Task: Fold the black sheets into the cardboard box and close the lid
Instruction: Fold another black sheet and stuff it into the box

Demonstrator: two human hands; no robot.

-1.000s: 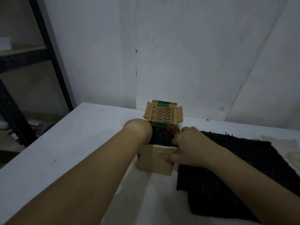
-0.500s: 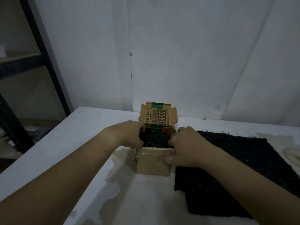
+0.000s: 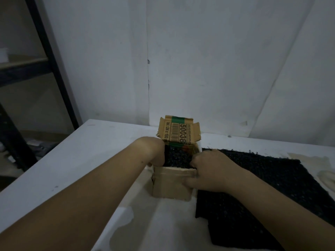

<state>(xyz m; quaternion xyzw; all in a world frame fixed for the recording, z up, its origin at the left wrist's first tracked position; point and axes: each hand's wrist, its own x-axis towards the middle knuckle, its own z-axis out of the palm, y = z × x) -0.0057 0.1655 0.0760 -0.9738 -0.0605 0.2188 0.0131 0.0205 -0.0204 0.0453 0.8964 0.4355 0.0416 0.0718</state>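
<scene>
A small cardboard box [image 3: 171, 185] stands on the white table [image 3: 76, 160], its printed lid [image 3: 178, 132] raised at the back. Folded black sheet [image 3: 176, 158] fills the box's opening. My left hand [image 3: 155, 153] reaches down into the box's left side, its fingers hidden inside. My right hand [image 3: 208, 171] holds the box's right front corner, thumb across the front wall and fingers curled over the rim onto the black sheet.
More black sheets [image 3: 262, 192] lie flat on the table right of the box. A black metal shelf frame [image 3: 54, 73] stands at the left beyond the table's edge. A white wall rises close behind the table. Pale stains mark the tabletop.
My left hand has pushed back down into the box's left side, wrist bent over the rim. The right hand keeps its hold on the box.
</scene>
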